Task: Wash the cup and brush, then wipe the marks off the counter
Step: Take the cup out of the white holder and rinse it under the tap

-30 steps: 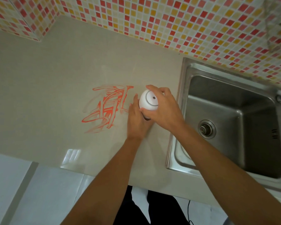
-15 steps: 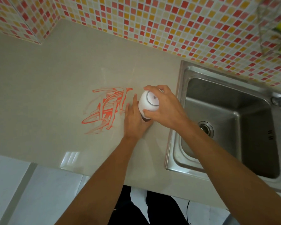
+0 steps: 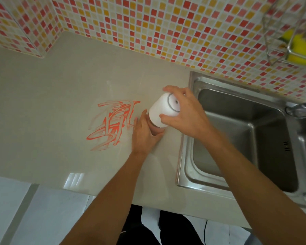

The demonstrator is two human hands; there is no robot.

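A: Glossy beige counter (image 3: 42,96), mosaic tile wall (image 3: 166,23), steel sink (image 3: 237,138) at right.
B: Cup (image 3: 162,110)?
A: Smooth white, inverted, grey ring on its base; above the counter beside the orange smears (image 3: 113,122). Right hand (image 3: 185,115) grips it from above.
B: Left hand (image 3: 145,135)?
A: Under the cup (fingers hidden, cannot tell).

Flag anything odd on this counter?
Red-orange scribbled marks smear the beige counter, just left of the left hand. The white cup is upside down, base up, gripped by the right hand beside the sink.
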